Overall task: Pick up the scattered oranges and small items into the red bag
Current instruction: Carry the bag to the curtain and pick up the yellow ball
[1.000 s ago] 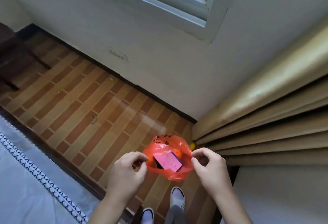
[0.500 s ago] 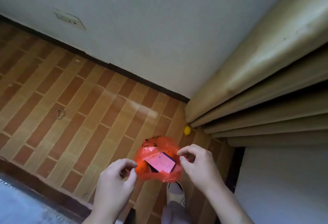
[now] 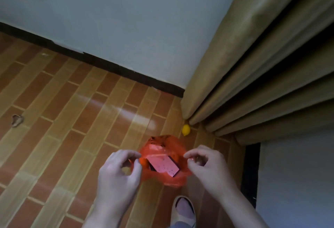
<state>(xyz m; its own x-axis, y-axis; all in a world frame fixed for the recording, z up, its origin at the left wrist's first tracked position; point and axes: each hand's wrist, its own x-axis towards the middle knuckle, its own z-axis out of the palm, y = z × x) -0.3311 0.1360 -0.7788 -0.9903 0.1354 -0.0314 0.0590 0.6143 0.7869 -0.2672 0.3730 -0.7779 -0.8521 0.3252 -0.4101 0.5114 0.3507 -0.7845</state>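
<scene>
Red bag held open over the tiled floor, pinched at both sides.

Left hand pinching the bag's rim at 9 o'clock, thumb and forefinger curled onto the plastic; right hand pinching the opposite rim at 3 o'clock. Inside the bag: a pink dotted card and an orange at its 9 o'clock side. Small yellow fruit on the floor at 1 o'clock from the bag, just beside the curtain hem. Small ring-like item on the floor, far off at 10 o'clock. Slippered foot at 6 o'clock below the bag.
</scene>
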